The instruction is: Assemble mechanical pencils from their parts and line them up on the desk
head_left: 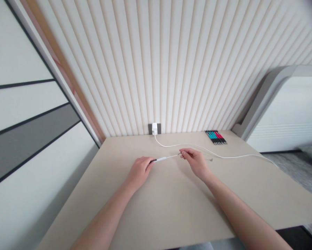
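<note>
My left hand (141,170) is closed around the black part of a slim pen (160,159), low over the table. Its white section points right, and a thin pale rod like a refill sticks out of it. At the rod's far end, my right hand (194,160) pinches a small dark metallic piece (179,153) between thumb and fingertips. Whether that piece touches the rod is too small to tell. Right of my right hand, a tiny greyish part (211,159) lies on the table.
The beige table (156,208) meets a ribbed wall. A white charger (154,128) sits in a wall socket, and its white cable (223,157) runs right across the table. Several teal, red and black pens (215,137) lie in a row at the back right. A white cabinet (28,194) borders the left.
</note>
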Tool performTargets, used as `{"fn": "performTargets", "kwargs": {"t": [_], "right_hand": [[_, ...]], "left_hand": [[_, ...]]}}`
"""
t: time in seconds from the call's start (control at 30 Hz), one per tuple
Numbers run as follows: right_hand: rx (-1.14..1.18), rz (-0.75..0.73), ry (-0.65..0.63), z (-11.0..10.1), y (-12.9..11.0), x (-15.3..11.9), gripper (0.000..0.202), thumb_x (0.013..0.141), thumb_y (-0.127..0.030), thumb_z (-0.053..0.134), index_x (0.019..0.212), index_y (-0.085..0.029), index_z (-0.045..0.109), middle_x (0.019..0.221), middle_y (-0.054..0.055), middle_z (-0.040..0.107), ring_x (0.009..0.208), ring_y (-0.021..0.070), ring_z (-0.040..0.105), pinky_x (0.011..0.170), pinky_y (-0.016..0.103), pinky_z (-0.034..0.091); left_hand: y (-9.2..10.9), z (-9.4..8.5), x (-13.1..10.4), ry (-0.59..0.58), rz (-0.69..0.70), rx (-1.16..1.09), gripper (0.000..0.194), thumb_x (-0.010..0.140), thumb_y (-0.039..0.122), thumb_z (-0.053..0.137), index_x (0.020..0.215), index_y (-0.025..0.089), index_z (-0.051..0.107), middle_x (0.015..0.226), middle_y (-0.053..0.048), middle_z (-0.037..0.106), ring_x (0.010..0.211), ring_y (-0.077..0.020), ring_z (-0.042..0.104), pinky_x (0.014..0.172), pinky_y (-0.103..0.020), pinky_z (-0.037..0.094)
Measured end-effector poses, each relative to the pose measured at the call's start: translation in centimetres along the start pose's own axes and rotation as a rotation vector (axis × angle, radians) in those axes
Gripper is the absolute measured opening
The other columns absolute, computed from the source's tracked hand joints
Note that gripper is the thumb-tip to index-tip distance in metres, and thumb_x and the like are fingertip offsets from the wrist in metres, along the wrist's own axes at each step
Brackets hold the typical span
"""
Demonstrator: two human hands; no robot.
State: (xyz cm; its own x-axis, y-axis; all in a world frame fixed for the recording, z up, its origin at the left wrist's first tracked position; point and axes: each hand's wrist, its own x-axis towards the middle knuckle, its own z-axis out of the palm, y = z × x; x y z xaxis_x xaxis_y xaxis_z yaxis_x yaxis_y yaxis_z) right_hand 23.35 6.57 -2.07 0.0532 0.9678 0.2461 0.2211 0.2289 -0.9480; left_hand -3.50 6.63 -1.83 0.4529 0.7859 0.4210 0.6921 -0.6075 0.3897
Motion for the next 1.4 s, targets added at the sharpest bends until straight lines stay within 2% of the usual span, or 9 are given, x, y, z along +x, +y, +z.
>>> {"fn": "performTargets", "kwargs": {"t": [0.2, 0.5, 0.73, 1.03, 1.4], "right_hand": [[-0.020, -0.013, 0.043, -0.14, 0.21, 0.16, 0.037, 0.082, -0.048, 0.058, 0.096, -0.016, 0.069, 0.082, 0.008, 0.071, 0.075, 0.0203, 0.066, 0.074, 0.036, 0.053], [-0.011, -0.016, -0.024, 0.29, -0.32, -0.22, 0.036, 0.083, -0.048, 0.058, 0.096, -0.017, 0.070, 0.085, 0.008, 0.071, 0.076, 0.0194, 0.066, 0.075, 0.035, 0.053], [-0.024, -0.026, 0.050, -0.11, -0.06, 0.09, 0.035, 0.082, -0.047, 0.058, 0.097, -0.017, 0.070, 0.085, 0.008, 0.071, 0.074, 0.0193, 0.065, 0.072, 0.034, 0.053], [-0.002, -0.014, 0.018, 0.21, -0.26, -0.13, 0.033, 0.082, -0.045, 0.058, 0.096, -0.017, 0.070, 0.089, 0.008, 0.071, 0.074, 0.0185, 0.064, 0.072, 0.034, 0.053], [-0.007, -0.011, 0.046, -0.02, -0.55, -0.12, 0.034, 0.082, -0.045, 0.059, 0.097, -0.017, 0.070, 0.087, 0.008, 0.070, 0.073, 0.0186, 0.064, 0.071, 0.033, 0.053]], "left_hand": [[-0.12, 0.06, -0.01, 0.020, 0.005, 0.001, 0.017, 0.094, 0.027, 0.046, 0.102, 0.022, 0.061, 0.094, -0.003, 0.069, 0.087, -0.0192, 0.062, 0.080, -0.034, 0.046], [-0.17, 0.15, -0.05, 0.019, 0.014, -0.004, 0.018, 0.095, 0.028, 0.046, 0.102, 0.023, 0.061, 0.095, -0.003, 0.069, 0.088, -0.0193, 0.063, 0.082, -0.034, 0.046], [-0.08, -0.01, 0.00, 0.022, -0.001, 0.000, 0.018, 0.094, 0.027, 0.046, 0.102, 0.022, 0.061, 0.095, -0.004, 0.070, 0.088, -0.0194, 0.063, 0.081, -0.034, 0.046], [0.03, 0.02, -0.04, 0.005, -0.011, 0.008, 0.016, 0.094, 0.027, 0.047, 0.102, 0.022, 0.061, 0.095, -0.003, 0.070, 0.088, -0.0194, 0.063, 0.081, -0.034, 0.045], [-0.04, 0.01, -0.07, 0.000, -0.005, 0.014, 0.016, 0.095, 0.027, 0.046, 0.102, 0.022, 0.060, 0.094, -0.003, 0.069, 0.088, -0.0194, 0.063, 0.082, -0.034, 0.044]]}}
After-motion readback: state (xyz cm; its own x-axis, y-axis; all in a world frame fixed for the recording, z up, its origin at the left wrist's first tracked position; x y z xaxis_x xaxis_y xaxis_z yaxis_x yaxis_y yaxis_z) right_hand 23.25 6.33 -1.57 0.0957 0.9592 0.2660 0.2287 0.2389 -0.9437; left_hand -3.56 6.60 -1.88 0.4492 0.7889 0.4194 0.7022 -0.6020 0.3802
